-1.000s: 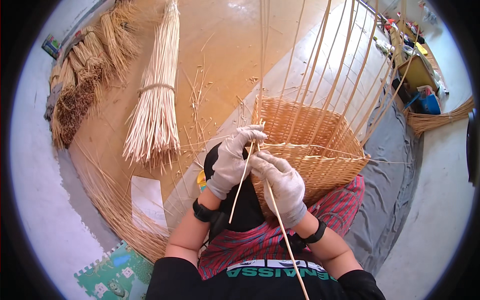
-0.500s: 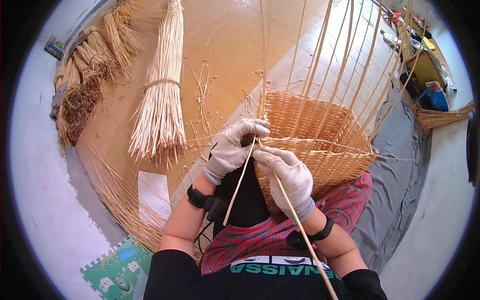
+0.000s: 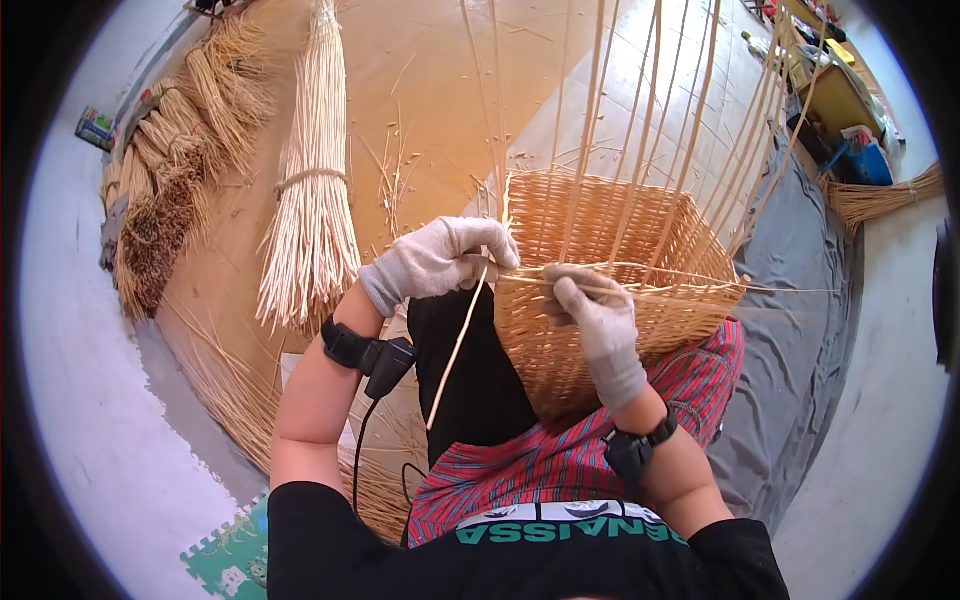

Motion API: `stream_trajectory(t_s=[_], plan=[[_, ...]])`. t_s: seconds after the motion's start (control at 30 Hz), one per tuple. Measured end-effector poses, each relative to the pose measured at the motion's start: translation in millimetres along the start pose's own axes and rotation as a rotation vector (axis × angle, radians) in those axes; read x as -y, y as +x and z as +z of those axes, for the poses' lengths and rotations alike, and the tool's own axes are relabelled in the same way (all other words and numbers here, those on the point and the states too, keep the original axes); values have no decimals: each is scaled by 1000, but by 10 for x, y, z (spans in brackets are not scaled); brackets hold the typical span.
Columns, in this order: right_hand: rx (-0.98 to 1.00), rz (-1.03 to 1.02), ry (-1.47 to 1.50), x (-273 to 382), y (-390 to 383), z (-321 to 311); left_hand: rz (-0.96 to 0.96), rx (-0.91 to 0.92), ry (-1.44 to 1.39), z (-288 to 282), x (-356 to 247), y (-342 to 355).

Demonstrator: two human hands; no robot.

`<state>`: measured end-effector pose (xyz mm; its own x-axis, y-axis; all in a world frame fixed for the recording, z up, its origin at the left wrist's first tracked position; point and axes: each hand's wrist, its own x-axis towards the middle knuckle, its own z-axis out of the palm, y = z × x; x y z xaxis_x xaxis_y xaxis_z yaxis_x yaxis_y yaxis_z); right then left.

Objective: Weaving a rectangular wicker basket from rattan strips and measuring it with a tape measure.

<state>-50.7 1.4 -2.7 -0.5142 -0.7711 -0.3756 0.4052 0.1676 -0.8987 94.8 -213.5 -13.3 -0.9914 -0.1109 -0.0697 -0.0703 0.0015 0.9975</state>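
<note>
A half-woven wicker basket (image 3: 640,250) rests on my lap, with several long upright stakes (image 3: 640,110) rising from its rim. My left hand (image 3: 440,262), in a grey glove, is closed on a thin pale weaving strand (image 3: 455,350) at the basket's near-left corner; the strand's free end hangs down over my black trouser leg. My right hand (image 3: 598,325), also gloved, presses on the basket's near wall and pinches a weaving strand that runs along the rim.
A tied bundle of pale reeds (image 3: 312,190) lies on the tan floor to my left. Darker straw bundles (image 3: 170,200) are heaped at the far left. Loose strands (image 3: 230,400) lie by my left knee. A grey cloth (image 3: 800,330) spreads to the right, with cluttered shelves (image 3: 835,100) beyond.
The long strand that ran down past my right wrist has been drawn up into the rim. My hands have moved apart, the right one onto the basket's near wall.
</note>
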Motion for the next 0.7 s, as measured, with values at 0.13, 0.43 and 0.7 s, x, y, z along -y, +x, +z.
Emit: stream_trajectory(t_s=[0.13,0.43,0.7], plan=[[-117,-55,33,-92,13,-115,-6,-70,-113,134,30,-56],[-179,-669,-257,291,243,-93,68,-586,87,786,-47,-13],[-122,-779,-563,646,440,-313,310,-452,554,647,-56,-3]])
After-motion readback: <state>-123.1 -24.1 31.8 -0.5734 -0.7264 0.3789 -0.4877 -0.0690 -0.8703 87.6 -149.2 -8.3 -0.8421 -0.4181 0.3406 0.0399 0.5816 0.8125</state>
